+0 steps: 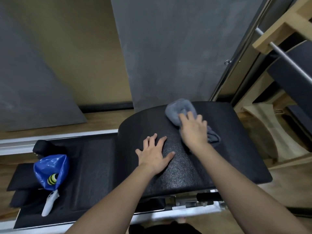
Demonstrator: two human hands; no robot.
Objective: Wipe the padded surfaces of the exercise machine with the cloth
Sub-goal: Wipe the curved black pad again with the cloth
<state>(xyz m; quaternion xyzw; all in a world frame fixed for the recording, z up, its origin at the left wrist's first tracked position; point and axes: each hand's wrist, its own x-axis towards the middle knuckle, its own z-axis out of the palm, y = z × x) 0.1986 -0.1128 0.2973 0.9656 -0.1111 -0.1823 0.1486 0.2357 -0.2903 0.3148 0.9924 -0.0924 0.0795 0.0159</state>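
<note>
Blue bag [50, 169], far left on the flat pad [94, 168]: holds a yellow-and-black striped ball [52, 179]; a white object [49, 202] lies just below it, and dark blocks [22, 176] sit beside it at the machine's left end. Flat pad: low, long, black, apparently still to be wiped; the bag and its neighbours take up its left part. Left hand [154, 154]: fingers spread, palm flat on the curved pad [236, 149], bracing, holding nothing. Curved pad: raised black arc, rounded far edge near the grey wall, right edge dropping off toward wooden frames and a metal bar. Right hand [194, 129]: fingers pressed down on the cloth [179, 110], pushing it across the pad's far half. Cloth: grey, bunched, near the far edge, touching the pad. Step in hand, by judgement: wiping the arc. Next move likely calls for strokes back toward the body and across to the right edge, keeping the cloth from sliding off the far rim. Open room lies on the pad's right and near portions.
</note>
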